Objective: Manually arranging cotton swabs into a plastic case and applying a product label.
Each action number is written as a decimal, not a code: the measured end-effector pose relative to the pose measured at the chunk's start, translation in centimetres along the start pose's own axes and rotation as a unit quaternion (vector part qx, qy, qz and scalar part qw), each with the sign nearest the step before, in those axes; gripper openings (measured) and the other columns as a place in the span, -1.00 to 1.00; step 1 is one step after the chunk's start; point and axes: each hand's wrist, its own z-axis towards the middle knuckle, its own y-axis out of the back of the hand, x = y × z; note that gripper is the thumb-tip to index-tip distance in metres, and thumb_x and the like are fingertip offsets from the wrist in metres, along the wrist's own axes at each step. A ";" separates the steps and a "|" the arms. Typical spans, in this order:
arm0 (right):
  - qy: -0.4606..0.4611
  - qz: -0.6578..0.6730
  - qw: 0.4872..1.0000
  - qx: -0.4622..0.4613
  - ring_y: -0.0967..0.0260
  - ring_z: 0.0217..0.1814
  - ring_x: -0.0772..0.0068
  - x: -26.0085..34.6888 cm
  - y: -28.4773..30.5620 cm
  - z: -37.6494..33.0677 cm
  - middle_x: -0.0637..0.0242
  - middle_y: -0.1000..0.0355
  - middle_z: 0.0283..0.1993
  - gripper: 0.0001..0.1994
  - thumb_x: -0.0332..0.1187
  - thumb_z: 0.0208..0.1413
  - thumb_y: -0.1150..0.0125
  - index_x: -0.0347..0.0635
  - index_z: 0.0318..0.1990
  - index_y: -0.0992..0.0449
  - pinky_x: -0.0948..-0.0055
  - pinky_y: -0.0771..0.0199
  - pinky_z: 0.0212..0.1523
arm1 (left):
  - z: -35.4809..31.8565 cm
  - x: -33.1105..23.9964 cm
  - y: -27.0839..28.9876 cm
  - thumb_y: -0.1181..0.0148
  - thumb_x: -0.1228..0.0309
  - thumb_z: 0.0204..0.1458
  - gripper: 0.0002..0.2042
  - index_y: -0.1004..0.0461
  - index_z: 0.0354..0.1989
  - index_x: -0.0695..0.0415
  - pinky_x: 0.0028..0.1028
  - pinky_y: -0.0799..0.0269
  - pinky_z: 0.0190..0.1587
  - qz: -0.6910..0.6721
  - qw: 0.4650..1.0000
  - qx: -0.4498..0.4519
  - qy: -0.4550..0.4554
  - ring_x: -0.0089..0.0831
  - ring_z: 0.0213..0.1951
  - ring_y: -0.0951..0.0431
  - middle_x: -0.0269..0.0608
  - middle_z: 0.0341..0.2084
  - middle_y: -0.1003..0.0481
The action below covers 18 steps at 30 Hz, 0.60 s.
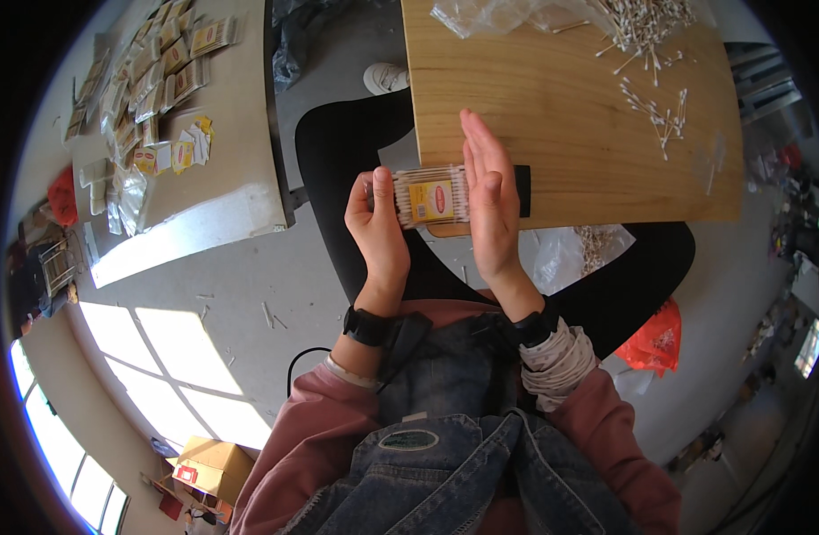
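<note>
the cotton-swab pack (450, 214) sits between my hands, over the near left corner of the wooden table (596, 169). its sticks seem to run crosswise, palm to palm. my left hand (380, 227) grips the left end, thumb upright; my right hand (494, 214) is flat and spread, palm against or just beside the white tips on the right. a yellow-and-white label (432, 201) with a red oval faces me.

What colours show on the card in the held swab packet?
The card shows yellow and a red oval; head view.
</note>
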 end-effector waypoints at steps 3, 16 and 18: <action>-0.002 -0.009 1.000 -0.003 0.21 0.66 0.12 0.0 0.1 0.0 -0.02 0.07 0.58 -0.21 0.21 0.43 0.34 -0.32 0.50 0.04 0.13 0.27 0.60 | -0.6 -0.9 -0.2 -0.32 0.33 0.23 -0.83 -0.48 -0.28 0.14 -0.68 -0.29 -0.28 0.008 1.000 0.011 0.011 -0.76 -0.37 -0.35 -0.52 -0.43 -0.45; 0.008 -0.021 1.000 -0.006 0.17 0.65 0.11 0.0 0.0 0.0 -0.02 0.05 0.57 -0.26 0.15 0.46 0.33 -0.32 0.50 0.02 0.13 0.24 0.60 | -0.6 -1.1 0.1 -0.41 0.41 0.13 -0.79 -0.51 -0.17 0.16 -0.62 -0.42 -0.14 0.025 0.999 0.006 0.029 -0.68 -0.27 -0.48 -0.41 -0.31 -0.54; 0.008 -0.024 1.000 -0.008 0.17 0.65 0.10 0.0 0.0 0.0 -0.02 0.04 0.57 -0.26 0.15 0.46 0.32 -0.32 0.50 0.02 0.13 0.23 0.60 | -0.7 -1.2 0.1 -0.41 0.40 0.14 -0.79 -0.50 -0.16 0.17 -0.62 -0.41 -0.13 0.021 1.000 0.005 0.022 -0.68 -0.26 -0.47 -0.41 -0.30 -0.53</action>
